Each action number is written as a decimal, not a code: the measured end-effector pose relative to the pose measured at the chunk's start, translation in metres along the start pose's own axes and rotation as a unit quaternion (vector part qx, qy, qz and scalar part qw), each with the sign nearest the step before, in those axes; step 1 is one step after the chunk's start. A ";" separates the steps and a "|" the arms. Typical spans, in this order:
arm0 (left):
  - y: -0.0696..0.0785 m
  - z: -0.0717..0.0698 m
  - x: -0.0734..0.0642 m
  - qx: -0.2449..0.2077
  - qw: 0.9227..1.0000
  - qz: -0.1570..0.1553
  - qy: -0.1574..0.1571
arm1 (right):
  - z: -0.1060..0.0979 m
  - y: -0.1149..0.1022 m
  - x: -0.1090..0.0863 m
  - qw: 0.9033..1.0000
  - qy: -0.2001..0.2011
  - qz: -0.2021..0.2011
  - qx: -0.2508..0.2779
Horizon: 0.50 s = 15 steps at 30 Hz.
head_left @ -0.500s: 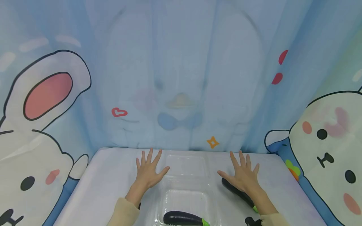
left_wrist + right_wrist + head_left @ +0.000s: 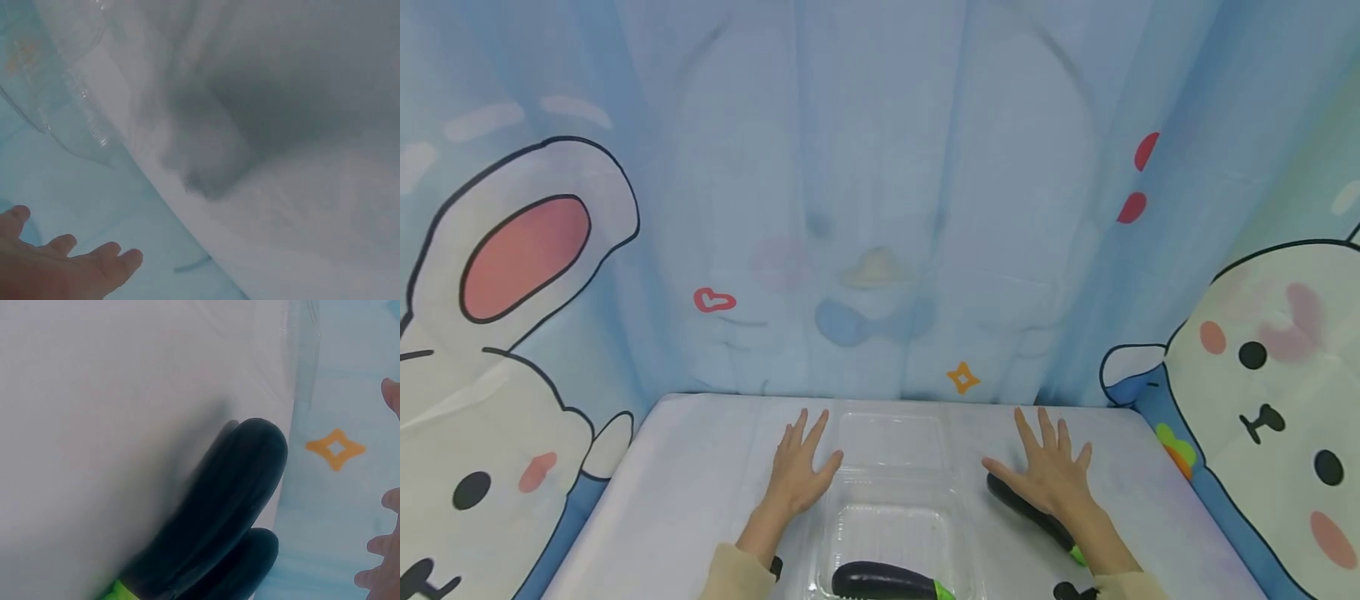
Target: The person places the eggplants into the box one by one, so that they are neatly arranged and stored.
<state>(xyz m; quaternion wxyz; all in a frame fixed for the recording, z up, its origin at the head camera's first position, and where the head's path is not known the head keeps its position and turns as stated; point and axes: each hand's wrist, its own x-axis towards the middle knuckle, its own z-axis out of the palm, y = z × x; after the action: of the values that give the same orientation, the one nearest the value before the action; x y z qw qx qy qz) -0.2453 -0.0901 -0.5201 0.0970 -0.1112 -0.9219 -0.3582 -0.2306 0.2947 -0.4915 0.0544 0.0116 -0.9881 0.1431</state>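
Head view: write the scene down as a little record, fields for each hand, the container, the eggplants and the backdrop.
Container: clear plastic, on the white table
Left hand: left of the container, fingers spread, holding nothing
Right hand: fingers spread, partly hiding the right eggplant; contact unclear
Near eggplant: at the container's near part, cut by the frame
Right eggplant: right of the container, green end nearer the person
Backdrop: blue curtain with cartoon animals

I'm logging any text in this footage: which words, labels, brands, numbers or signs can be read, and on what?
None can be read.
No lettering shows on the eggplants or container.
The curtain shows drawings, including a heart and star.
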 end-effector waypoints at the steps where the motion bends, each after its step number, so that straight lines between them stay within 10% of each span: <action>1: -0.001 0.002 -0.001 -0.013 1.000 -0.001 0.004 | 0.001 0.001 0.000 1.000 -0.001 0.001 0.000; 15: -0.007 0.023 -0.011 -0.097 0.995 0.008 0.031 | 0.007 0.010 0.000 1.000 0.000 0.009 0.003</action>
<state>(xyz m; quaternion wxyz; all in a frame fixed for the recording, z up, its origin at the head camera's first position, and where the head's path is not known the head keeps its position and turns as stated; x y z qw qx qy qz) -0.2390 -0.0807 -0.5438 0.1170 -0.1162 -0.8786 -0.4482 -0.2320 0.3022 -0.5007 0.0532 0.0028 -0.9877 0.1470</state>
